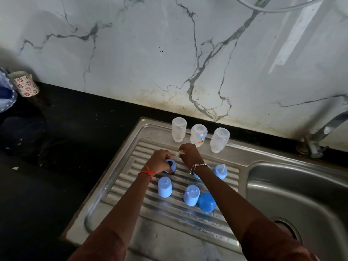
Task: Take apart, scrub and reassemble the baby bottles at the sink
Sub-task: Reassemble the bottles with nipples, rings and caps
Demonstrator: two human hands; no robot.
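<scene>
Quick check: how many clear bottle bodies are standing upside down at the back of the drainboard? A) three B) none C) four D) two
A: three clear bottle bodies stand neck-down in a row at the back of the drainboard.

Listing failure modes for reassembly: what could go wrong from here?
1. The right hand pinches a small clear teat beside the blue ring gripped by the left hand; it could slip onto the ribbed drainboard.
2. The upturned bottles stand just behind both hands; a reach may topple one.
3. The right forearm passes close to the assembled ring and teat near the basin; a nudge could send it in.
</scene>
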